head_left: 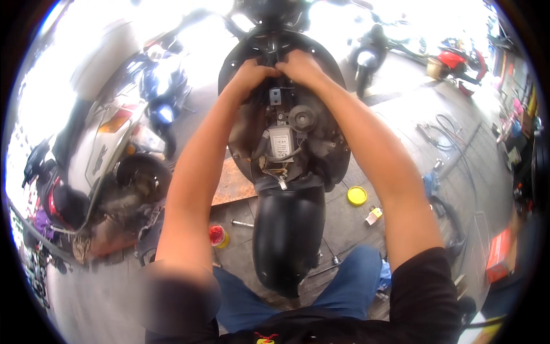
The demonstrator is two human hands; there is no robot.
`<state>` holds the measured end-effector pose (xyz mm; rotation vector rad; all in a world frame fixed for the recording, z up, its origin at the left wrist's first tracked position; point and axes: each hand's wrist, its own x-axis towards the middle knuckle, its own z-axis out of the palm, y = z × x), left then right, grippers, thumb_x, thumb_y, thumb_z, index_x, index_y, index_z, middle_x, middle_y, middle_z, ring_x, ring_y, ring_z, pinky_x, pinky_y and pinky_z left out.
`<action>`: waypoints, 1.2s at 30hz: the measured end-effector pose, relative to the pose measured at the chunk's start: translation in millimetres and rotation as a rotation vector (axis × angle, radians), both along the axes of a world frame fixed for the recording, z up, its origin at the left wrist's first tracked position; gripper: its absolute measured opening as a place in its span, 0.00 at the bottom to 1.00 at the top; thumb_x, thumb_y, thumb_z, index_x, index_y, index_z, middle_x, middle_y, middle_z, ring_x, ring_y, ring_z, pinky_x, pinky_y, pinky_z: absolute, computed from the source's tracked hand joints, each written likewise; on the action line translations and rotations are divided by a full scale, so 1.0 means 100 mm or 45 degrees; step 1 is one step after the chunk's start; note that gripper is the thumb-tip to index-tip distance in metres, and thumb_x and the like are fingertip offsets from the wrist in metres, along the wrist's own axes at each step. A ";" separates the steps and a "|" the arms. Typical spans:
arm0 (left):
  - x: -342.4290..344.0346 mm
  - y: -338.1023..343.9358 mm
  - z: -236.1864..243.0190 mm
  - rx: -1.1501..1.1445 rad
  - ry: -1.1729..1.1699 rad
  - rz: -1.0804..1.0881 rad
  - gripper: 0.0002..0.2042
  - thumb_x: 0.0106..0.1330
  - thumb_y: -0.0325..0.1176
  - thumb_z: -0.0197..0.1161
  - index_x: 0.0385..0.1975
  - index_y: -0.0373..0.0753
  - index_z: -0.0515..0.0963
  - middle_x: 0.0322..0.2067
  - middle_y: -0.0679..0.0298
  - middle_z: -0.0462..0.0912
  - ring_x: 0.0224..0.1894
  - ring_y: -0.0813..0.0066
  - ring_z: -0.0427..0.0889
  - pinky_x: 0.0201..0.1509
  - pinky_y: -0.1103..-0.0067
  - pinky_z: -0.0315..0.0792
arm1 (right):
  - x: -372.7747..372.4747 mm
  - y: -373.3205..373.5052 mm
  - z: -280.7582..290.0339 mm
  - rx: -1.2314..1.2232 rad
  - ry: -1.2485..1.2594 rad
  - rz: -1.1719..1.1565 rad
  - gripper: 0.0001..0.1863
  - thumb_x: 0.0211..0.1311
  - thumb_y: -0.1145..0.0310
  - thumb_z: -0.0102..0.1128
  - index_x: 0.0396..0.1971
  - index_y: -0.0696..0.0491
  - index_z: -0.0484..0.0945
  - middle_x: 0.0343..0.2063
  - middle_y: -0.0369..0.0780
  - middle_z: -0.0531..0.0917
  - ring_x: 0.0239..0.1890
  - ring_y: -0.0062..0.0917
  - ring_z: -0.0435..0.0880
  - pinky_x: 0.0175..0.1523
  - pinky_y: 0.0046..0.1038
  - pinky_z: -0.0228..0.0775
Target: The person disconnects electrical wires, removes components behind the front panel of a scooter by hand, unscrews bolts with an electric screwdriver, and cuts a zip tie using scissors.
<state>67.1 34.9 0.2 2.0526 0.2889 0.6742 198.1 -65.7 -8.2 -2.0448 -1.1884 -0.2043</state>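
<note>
Blk cover (288, 238): smooth plastic, semi-gloss; slvr box (281, 143): metal-look; brn slab (236, 181): rough, matt; jeans (354, 280): matt cloth.

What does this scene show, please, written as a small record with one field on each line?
Left hand: left hand at the upper part of an opened scooter front; grip unclear
Right hand: right hand beside it, fingertips hidden
Exposed parts: pale labelled box, round grey part
Nearest the person: black fender
On the floor: yellow lid, open tub with red contents
Background right: red scooter
</note>
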 end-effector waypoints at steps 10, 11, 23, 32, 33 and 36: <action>0.33 0.51 -0.13 0.188 -0.065 0.135 0.19 0.50 0.32 0.69 0.41 0.27 0.79 0.36 0.55 0.83 0.36 0.68 0.82 0.42 0.76 0.75 | -0.27 0.06 0.00 0.027 -0.385 -0.349 0.11 0.53 0.66 0.60 0.32 0.57 0.85 0.34 0.51 0.85 0.41 0.43 0.85 0.46 0.40 0.76; 0.35 0.53 -0.10 0.153 -0.069 0.095 0.20 0.50 0.33 0.69 0.41 0.27 0.79 0.36 0.55 0.83 0.35 0.68 0.82 0.41 0.76 0.75 | -0.29 0.07 0.04 0.010 -0.432 -0.384 0.11 0.53 0.67 0.60 0.32 0.56 0.85 0.34 0.51 0.85 0.41 0.43 0.85 0.46 0.39 0.76; 0.04 0.58 0.10 0.687 0.181 -0.125 0.20 0.52 0.36 0.69 0.45 0.34 0.80 0.37 0.58 0.84 0.39 0.68 0.82 0.43 0.73 0.75 | -0.27 0.05 -0.07 0.169 -0.237 -0.349 0.13 0.54 0.65 0.59 0.38 0.54 0.82 0.36 0.49 0.85 0.43 0.42 0.84 0.49 0.40 0.74; 0.10 0.34 -0.11 0.863 -0.033 0.470 0.26 0.50 0.44 0.63 0.45 0.32 0.80 0.41 0.46 0.83 0.48 0.51 0.81 0.55 0.66 0.72 | -0.13 0.11 0.01 0.183 -0.043 -0.259 0.16 0.58 0.57 0.62 0.40 0.52 0.83 0.38 0.48 0.85 0.45 0.41 0.83 0.50 0.41 0.74; 0.10 0.34 -0.12 0.843 -0.052 0.491 0.25 0.50 0.43 0.63 0.46 0.31 0.79 0.41 0.45 0.83 0.49 0.51 0.81 0.56 0.66 0.72 | -0.13 0.12 0.01 0.183 -0.025 -0.245 0.16 0.58 0.57 0.62 0.40 0.52 0.83 0.38 0.48 0.85 0.45 0.41 0.83 0.50 0.41 0.74; 0.13 0.31 -0.16 0.761 -0.221 0.534 0.25 0.50 0.38 0.64 0.48 0.31 0.78 0.42 0.45 0.83 0.49 0.52 0.81 0.56 0.67 0.72 | -0.11 0.13 0.01 0.185 -0.013 -0.240 0.16 0.58 0.57 0.62 0.39 0.53 0.84 0.38 0.48 0.85 0.45 0.41 0.83 0.50 0.41 0.74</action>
